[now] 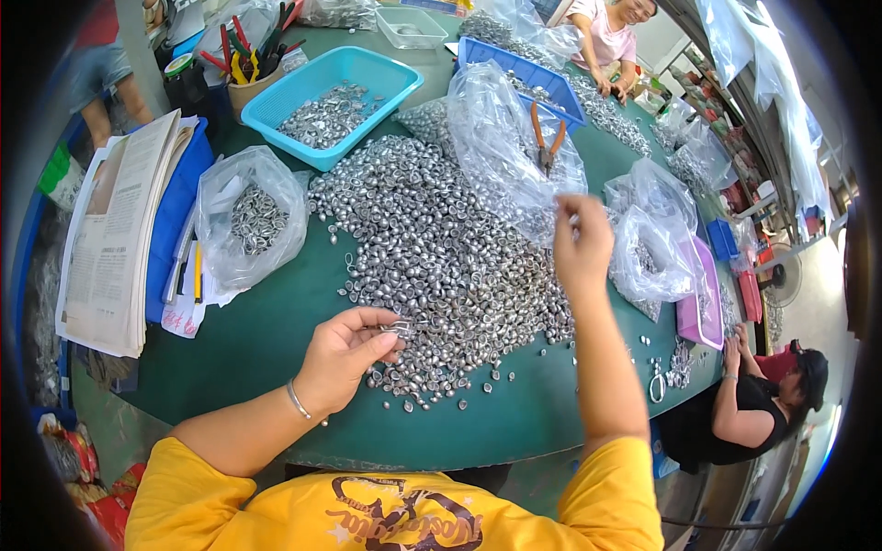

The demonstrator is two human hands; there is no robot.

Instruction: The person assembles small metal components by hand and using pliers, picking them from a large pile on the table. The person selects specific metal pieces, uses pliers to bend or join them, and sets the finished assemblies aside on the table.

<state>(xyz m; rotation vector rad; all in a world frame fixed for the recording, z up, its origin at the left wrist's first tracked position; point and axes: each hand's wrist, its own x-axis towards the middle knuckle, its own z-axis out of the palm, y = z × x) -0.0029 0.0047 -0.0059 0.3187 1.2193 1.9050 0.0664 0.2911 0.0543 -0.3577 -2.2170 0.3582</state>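
Observation:
A wide heap of small silvery metal pieces, rounded and hollow, spreads over the green table in front of me. At the heap's near left edge, my left hand pinches a few small metal pieces between thumb and fingers. My right hand is raised over the heap's right side, its fingers curled together; anything between them is too small or hidden to make out. Just beyond it lies a clear plastic bag of metal pieces, with orange-handled pliers resting on top.
A light blue basket of metal pieces stands behind the heap, a dark blue tray farther right. An open plastic bag and stacked papers are at left. A purple tray sits at right; two co-workers sit around the table.

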